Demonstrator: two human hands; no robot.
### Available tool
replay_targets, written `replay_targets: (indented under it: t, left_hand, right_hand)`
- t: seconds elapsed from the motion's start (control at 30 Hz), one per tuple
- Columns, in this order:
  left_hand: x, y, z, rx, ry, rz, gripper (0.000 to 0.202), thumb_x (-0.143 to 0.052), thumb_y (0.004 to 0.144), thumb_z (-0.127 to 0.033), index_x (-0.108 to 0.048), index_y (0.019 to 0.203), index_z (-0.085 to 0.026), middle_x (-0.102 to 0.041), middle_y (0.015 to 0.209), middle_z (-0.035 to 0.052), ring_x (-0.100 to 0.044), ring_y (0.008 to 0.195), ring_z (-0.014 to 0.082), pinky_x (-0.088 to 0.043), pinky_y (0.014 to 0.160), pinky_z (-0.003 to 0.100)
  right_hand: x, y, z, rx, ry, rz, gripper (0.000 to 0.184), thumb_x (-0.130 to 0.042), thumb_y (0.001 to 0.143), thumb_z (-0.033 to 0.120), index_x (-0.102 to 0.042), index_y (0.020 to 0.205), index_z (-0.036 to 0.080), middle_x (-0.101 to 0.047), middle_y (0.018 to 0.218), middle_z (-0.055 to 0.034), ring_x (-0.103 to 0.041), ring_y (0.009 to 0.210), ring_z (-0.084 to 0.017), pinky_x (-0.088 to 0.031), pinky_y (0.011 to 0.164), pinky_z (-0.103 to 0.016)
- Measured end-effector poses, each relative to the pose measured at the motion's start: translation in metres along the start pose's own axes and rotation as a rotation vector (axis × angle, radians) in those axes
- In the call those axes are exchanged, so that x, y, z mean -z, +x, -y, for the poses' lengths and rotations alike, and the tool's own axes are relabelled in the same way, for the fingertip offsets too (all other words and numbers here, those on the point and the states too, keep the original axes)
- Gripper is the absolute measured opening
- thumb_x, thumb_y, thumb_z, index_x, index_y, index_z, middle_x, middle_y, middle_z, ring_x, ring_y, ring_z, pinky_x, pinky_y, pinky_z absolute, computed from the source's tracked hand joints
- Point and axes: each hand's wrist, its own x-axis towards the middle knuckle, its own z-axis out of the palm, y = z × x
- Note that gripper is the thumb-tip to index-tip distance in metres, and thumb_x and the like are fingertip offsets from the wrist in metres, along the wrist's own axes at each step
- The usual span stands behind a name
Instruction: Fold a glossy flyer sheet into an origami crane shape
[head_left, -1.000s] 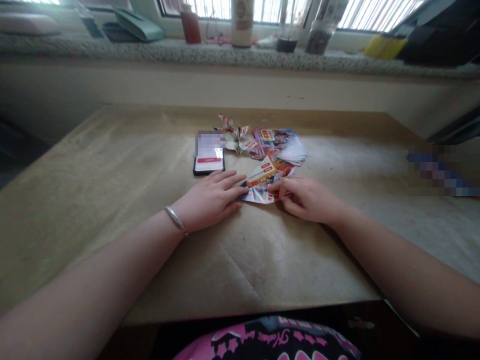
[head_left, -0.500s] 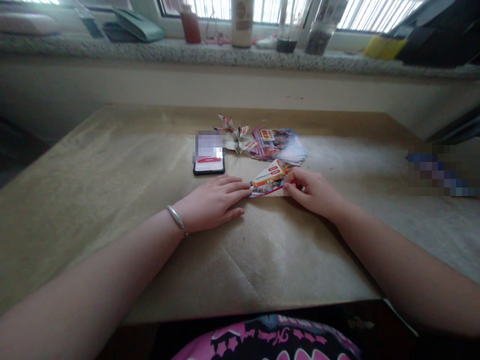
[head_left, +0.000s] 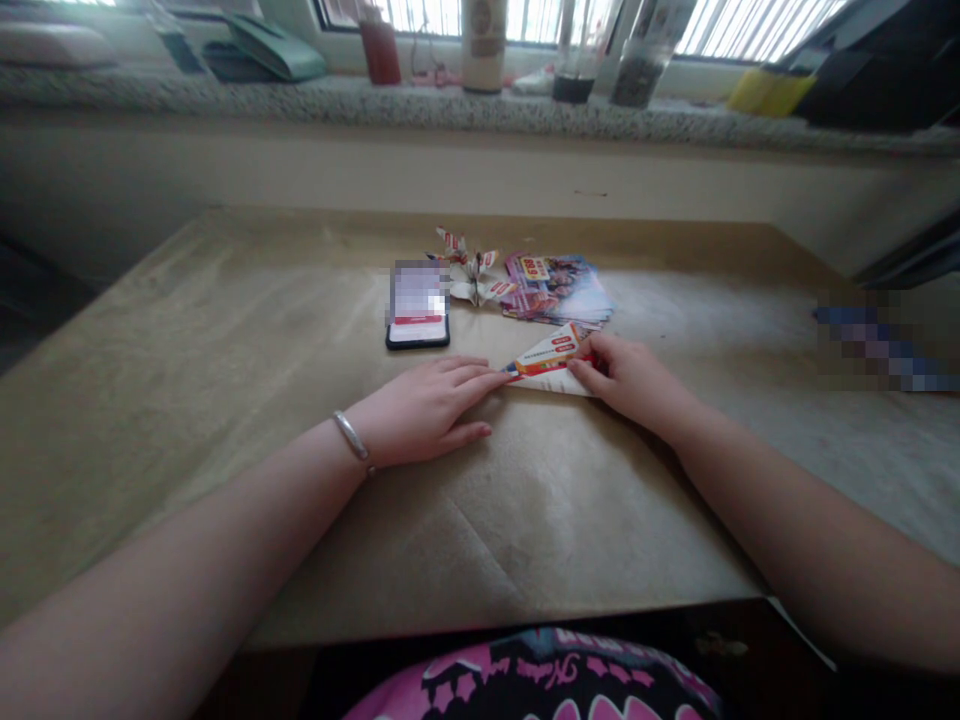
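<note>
The folded paper (head_left: 553,375), printed in white, orange and red, lies on the near-central part of the table (head_left: 600,520), between the two hands. The right hand (head_left: 622,375) has its grip closed on the paper's right end, thumb and forefinger pinching the edge. The left hand (head_left: 435,405) is spread palm down on the table, its grip relaxed, with fingertips at the paper's pointed left end; a silver bangle (head_left: 349,435) sits at that wrist. Obstructions close to the work: a fanned stack of printed leaflets (head_left: 559,290) lies directly beyond the paper, so near that contact between the two cannot be determined. A phone (head_left: 418,332), screen up and partly pixelated, lies beyond the left hand's fingers, just beside a star-like folded paper piece (head_left: 476,285) that reaches toward the leaflets' left edge. A pixelated bluish item (head_left: 877,350) lies at the far right, well apart from the hands. Behind the table, the speckled window sill (head_left: 375,105) carries a pale green object (head_left: 281,52), a red container (head_left: 380,50), a pale bottle (head_left: 484,45), a clear vessel with a dark base (head_left: 574,70), a tilted container with dark contents (head_left: 637,70), a yellow item (head_left: 771,92) and a large black object (head_left: 885,75), blurred.
</note>
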Motion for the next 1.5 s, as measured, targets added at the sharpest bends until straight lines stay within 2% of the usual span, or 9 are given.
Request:
replay_targets:
  t: [0.43,0.77,0.9,0.97,1.07,1.13,1.23,1.37,1.5]
  left_hand:
    - [-0.006,0.002,0.002,-0.047,0.047,-0.060,0.049,-0.049,0.097,-0.034,-0.045,0.143,-0.016,-0.053,0.139,0.0121,-0.051,0.126,0.0247,-0.044,0.107,0.037]
    - [-0.006,0.002,0.001,-0.095,0.034,-0.058,0.050,-0.048,0.097,-0.036,-0.046,0.142,-0.015,-0.057,0.136,0.0123,-0.048,0.130,0.0261,-0.044,0.108,0.041]
    - [-0.006,0.002,0.000,-0.103,0.047,-0.073,0.051,-0.050,0.095,-0.036,-0.048,0.141,-0.014,-0.058,0.135,0.0125,-0.049,0.127,0.0281,-0.044,0.108,0.043]
    - [-0.006,0.002,-0.001,-0.108,0.051,-0.073,0.051,-0.051,0.095,-0.036,-0.047,0.141,-0.013,-0.058,0.135,0.0127,-0.049,0.127,0.0285,-0.044,0.107,0.043]
    - [-0.006,0.003,-0.001,-0.107,0.052,-0.081,0.051,-0.051,0.095,-0.036,-0.047,0.141,-0.014,-0.058,0.135,0.0128,-0.049,0.127,0.0284,-0.044,0.107,0.044]
    - [-0.006,0.003,-0.001,-0.102,0.053,-0.088,0.051,-0.051,0.095,-0.036,-0.047,0.141,-0.014,-0.058,0.135,0.0129,-0.050,0.126,0.0285,-0.044,0.106,0.044]
    - [-0.007,0.004,-0.002,-0.100,0.054,-0.088,0.051,-0.050,0.096,-0.038,-0.047,0.141,-0.015,-0.059,0.133,0.0133,-0.050,0.125,0.0282,-0.044,0.106,0.044]
    - [-0.008,0.004,-0.002,-0.100,0.076,-0.089,0.051,-0.049,0.096,-0.040,-0.048,0.141,-0.015,-0.058,0.133,0.0128,-0.051,0.124,0.0281,-0.044,0.106,0.043]
    - [-0.008,0.003,-0.002,-0.104,0.100,-0.086,0.050,-0.047,0.097,-0.041,-0.050,0.139,-0.013,-0.058,0.133,0.0140,-0.052,0.123,0.0286,-0.045,0.105,0.042]
  right_hand:
    - [-0.005,0.001,-0.003,0.113,-0.169,-0.042,0.016,-0.053,0.088,0.032,-0.062,0.083,0.020,-0.069,0.085,-0.0076,-0.060,0.072,-0.020,-0.040,0.062,-0.029]
    - [0.001,-0.002,-0.002,0.086,-0.300,-0.040,0.020,-0.053,0.090,0.035,-0.066,0.086,0.021,-0.070,0.087,-0.0073,-0.060,0.068,-0.020,-0.038,0.057,-0.031]
    - [0.003,-0.002,0.005,0.237,-0.424,-0.113,0.024,-0.048,0.093,0.031,-0.068,0.096,0.018,-0.071,0.101,-0.0121,-0.061,0.088,-0.027,-0.044,0.075,-0.037]
    - [0.003,-0.002,0.010,0.342,-0.454,-0.149,0.028,-0.045,0.095,0.033,-0.068,0.100,0.017,-0.071,0.105,-0.0121,-0.058,0.097,-0.028,-0.042,0.087,-0.041]
    - [0.000,-0.002,0.019,0.470,-0.439,-0.107,0.033,-0.041,0.098,0.035,-0.070,0.099,0.019,-0.072,0.102,-0.0085,-0.057,0.100,-0.026,-0.037,0.098,-0.042]
    - [-0.004,-0.001,0.026,0.497,-0.419,-0.060,0.034,-0.040,0.099,0.036,-0.070,0.096,0.021,-0.073,0.097,-0.0067,-0.058,0.096,-0.024,-0.034,0.102,-0.041]
    - [-0.009,0.000,0.035,0.465,-0.431,-0.021,0.036,-0.039,0.099,0.034,-0.070,0.091,0.019,-0.072,0.093,-0.0082,-0.059,0.093,-0.024,-0.032,0.104,-0.043]
    - [-0.013,0.006,0.041,0.336,-0.418,0.028,0.029,-0.043,0.095,0.033,-0.067,0.090,0.017,-0.069,0.093,-0.0109,-0.060,0.091,-0.026,-0.040,0.087,-0.040]
    - [-0.015,0.015,0.041,0.289,-0.396,0.108,0.023,-0.048,0.090,0.031,-0.066,0.084,0.017,-0.070,0.091,-0.0110,-0.062,0.089,-0.027,-0.041,0.083,-0.039]
